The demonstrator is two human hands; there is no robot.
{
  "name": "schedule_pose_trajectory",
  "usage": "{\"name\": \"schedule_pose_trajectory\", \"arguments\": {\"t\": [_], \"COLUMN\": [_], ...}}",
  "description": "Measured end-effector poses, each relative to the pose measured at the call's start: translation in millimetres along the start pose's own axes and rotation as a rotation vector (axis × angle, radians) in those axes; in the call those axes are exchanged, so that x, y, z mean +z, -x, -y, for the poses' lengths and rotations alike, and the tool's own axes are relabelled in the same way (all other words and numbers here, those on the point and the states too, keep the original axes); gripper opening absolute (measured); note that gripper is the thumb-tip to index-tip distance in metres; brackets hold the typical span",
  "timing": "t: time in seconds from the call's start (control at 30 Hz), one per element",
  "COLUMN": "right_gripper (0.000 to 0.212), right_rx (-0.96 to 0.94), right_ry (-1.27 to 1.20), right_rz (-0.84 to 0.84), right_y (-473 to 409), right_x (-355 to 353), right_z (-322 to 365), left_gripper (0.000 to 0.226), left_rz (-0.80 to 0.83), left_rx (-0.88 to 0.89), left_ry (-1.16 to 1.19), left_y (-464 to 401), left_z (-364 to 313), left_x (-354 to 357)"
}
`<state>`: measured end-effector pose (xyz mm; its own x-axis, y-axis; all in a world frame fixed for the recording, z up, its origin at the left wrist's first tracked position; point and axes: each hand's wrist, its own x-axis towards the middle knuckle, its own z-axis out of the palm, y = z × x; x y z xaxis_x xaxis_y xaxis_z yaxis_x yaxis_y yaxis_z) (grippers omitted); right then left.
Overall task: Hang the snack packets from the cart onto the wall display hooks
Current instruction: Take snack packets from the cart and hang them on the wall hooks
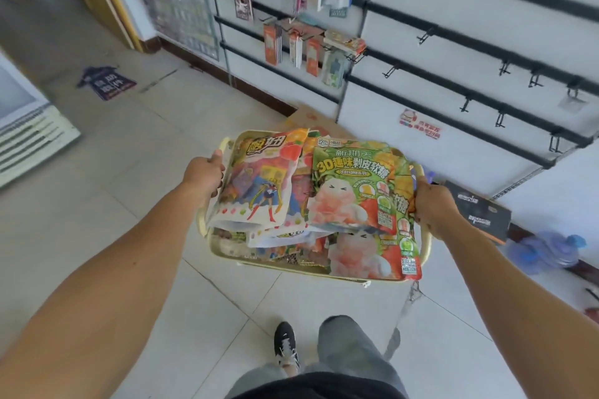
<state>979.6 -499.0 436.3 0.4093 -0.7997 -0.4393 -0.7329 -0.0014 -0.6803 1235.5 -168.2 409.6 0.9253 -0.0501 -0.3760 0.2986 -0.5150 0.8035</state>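
Yellow basket (427,236) sides are gripped by both hands: the left hand (204,175) curls its fingers round the left rim, and the right hand (432,206) holds tight to the right rim. Between the hands, the basket is piled full of snack packets (301,201). On top, a white packet (256,185) lies near the left hand and a green packet (353,185) lies near the right hand. Past the hands, black hooks (500,120) stick out from the white wall (470,19). Some cards (291,45) hang there, up above the left hand. Below the hands is a tiled floor (136,146) and one shoe (286,345).
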Motion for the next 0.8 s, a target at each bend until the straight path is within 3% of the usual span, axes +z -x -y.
{"name": "schedule_pose_trajectory", "arguments": {"t": [0.27,0.37,0.5,0.6,0.67,0.8], "right_gripper": [0.042,0.054,0.057,0.047,0.033,0.045], "right_rx": [-0.026,0.017,-0.037,-0.005,0.028,0.079], "right_ry": [0.163,0.099,0.252,0.345,0.245,0.248], "right_rz": [0.005,-0.021,-0.031,0.031,0.028,-0.041], "right_y": [-80.3,-122.9,-183.1,-207.5,-216.3,-235.6], "right_x": [54.1,80.8,113.5,133.8,142.8,154.6], "right_z": [101.3,136.2,175.8,203.6,223.3,264.3], "left_gripper": [0.048,0.048,0.05,0.05,0.05,0.05], "left_rz": [-0.032,-0.036,-0.024,-0.02,-0.001,0.044], "left_rx": [0.018,0.009,-0.025,-0.015,-0.012,0.003], "left_ry": [-0.103,-0.115,-0.133,-0.149,-0.162,-0.201], "left_y": [-132.6,-183.4,-244.7,-287.8,-315.0,-372.1], "left_z": [-66.4,-84.1,-106.3,-128.1,-143.3,-170.4], "left_x": [0.1,8.5,15.6,15.6,17.3,27.7]}}
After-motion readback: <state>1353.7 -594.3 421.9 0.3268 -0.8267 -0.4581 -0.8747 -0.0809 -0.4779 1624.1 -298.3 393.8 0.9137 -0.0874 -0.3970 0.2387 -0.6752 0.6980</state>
